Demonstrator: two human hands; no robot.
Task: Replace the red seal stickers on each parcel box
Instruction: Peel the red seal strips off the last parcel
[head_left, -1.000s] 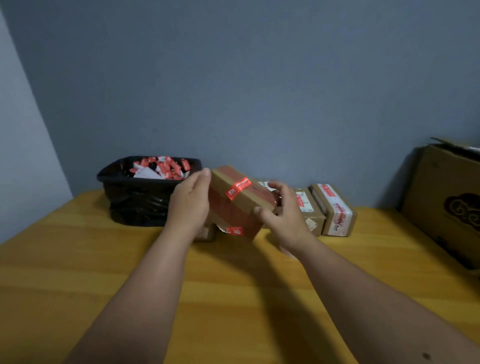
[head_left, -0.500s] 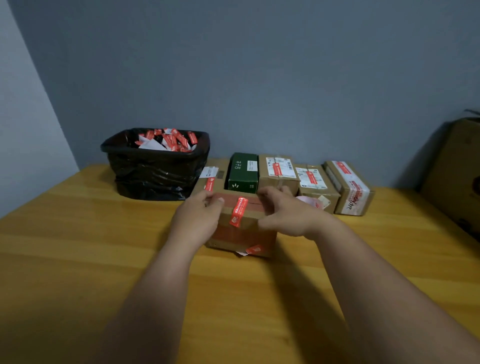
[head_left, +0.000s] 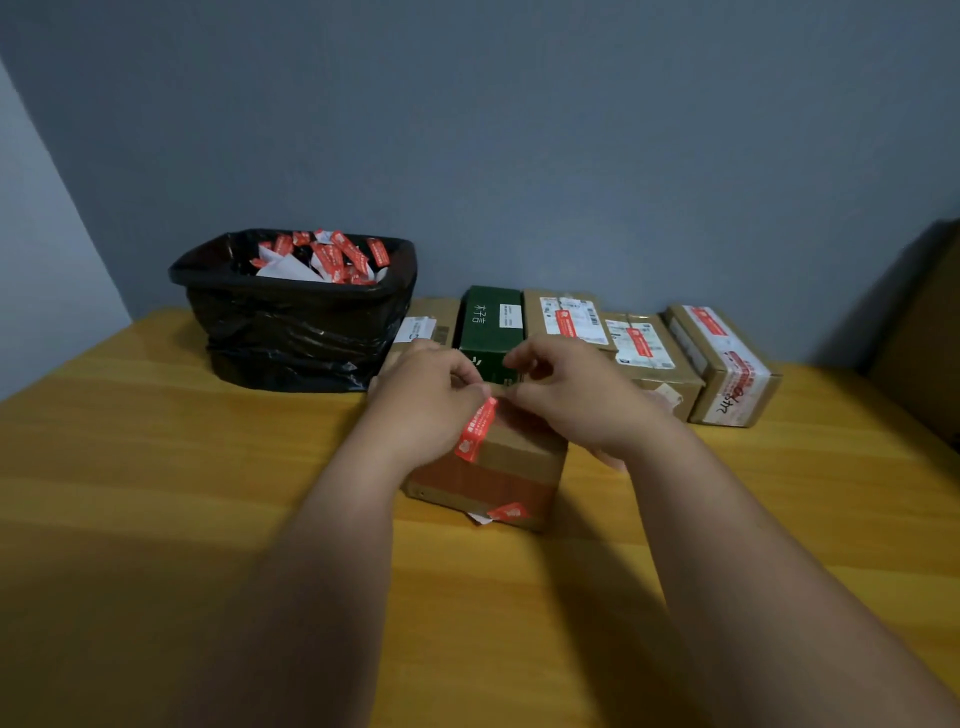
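A brown parcel box (head_left: 514, 467) stands on the wooden table (head_left: 208, 467) in front of me. A red seal sticker (head_left: 475, 428) runs from its top edge down the near face, its upper end lifted. My left hand (head_left: 426, 400) pinches that upper end. My right hand (head_left: 576, 395) hovers over the box's top right with curled fingers, its thumb tip beside the sticker's end; what it holds is hidden. A second red sticker (head_left: 511, 512) clings to the box's lower front edge.
A black-lined bin (head_left: 291, 332) with several peeled red stickers stands at the back left. Behind the box runs a row of parcels: a green box (head_left: 491, 322) and brown boxes (head_left: 566, 317) (head_left: 649, 353) (head_left: 727, 364) with red stickers. A large carton (head_left: 924, 332) stands at the right.
The box went from held up in both hands to standing on the table. Both hands moved to its top, and the sticker's upper end now lifts off the box.
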